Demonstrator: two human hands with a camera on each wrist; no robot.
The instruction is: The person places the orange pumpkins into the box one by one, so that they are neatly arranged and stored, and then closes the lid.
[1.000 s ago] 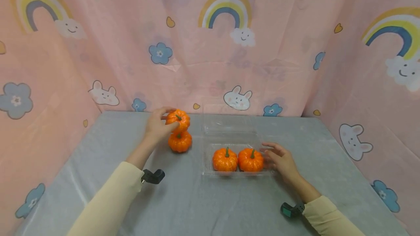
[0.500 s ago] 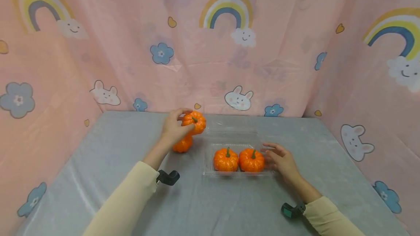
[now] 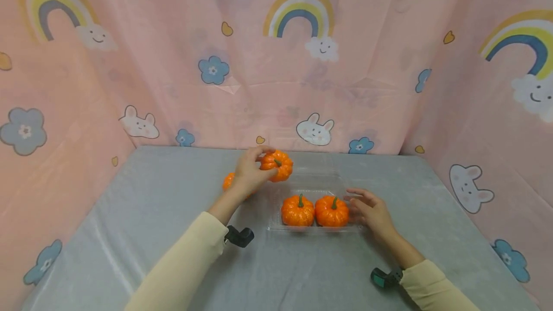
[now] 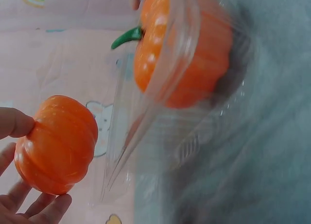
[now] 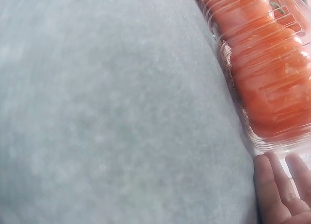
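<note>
In the head view my left hand holds a small orange pumpkin above the back left of a clear plastic clamshell box. The left wrist view shows thumb and fingertips pinching this pumpkin around its sides. Two more pumpkins, a left one and a right one, sit side by side in the box with green stems up. My right hand is at the box's right end, fingers extended; the right wrist view shows fingertips close against its wall, contact unclear.
Another pumpkin stands on the grey cloth-covered table, partly hidden behind my left hand and wrist. The box's clear lid stands open at the back. A pink patterned curtain encloses the back and sides.
My left hand has carried its pumpkin rightward, from above the table pumpkin to over the box's back left. The right hand and the box have stayed in place.
</note>
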